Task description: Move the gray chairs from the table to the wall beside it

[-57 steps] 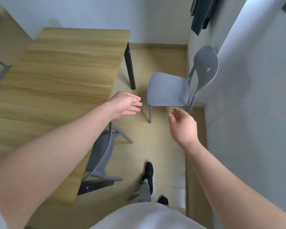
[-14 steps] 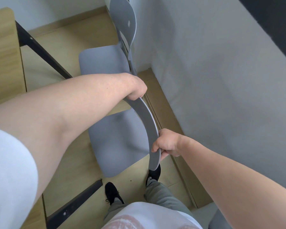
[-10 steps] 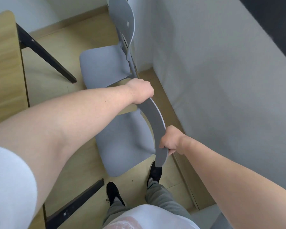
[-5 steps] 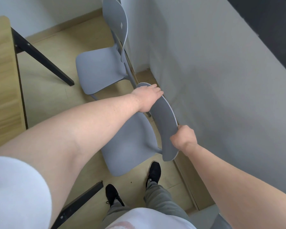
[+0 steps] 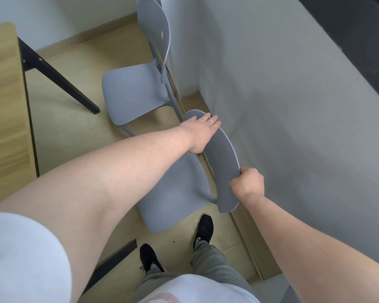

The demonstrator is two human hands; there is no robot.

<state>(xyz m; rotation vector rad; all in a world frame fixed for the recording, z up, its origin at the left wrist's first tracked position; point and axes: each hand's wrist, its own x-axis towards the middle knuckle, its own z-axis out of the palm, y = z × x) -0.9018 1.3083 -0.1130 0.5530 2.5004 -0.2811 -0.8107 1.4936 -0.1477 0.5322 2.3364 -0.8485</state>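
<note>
Two gray chairs stand along the white wall (image 5: 293,106) on my right. The near gray chair (image 5: 175,193) is right below me, its curved backrest close to the wall. My right hand (image 5: 247,184) grips the near end of that backrest. My left hand (image 5: 200,134) lies flat, fingers stretched out, on the far end of the same backrest. The far gray chair (image 5: 131,92) stands beyond it, its back against the wall's corner, with neither hand on it.
The wooden table (image 5: 2,106) with black legs (image 5: 59,79) is at the left. My two feet in black shoes (image 5: 204,228) stand just before the near chair. A wooden skirting strip runs along the wall's foot.
The near chair has moved right, closer to the wall. My left hand has let go of the backrest and now rests flat on it; my right hand still grips it.
</note>
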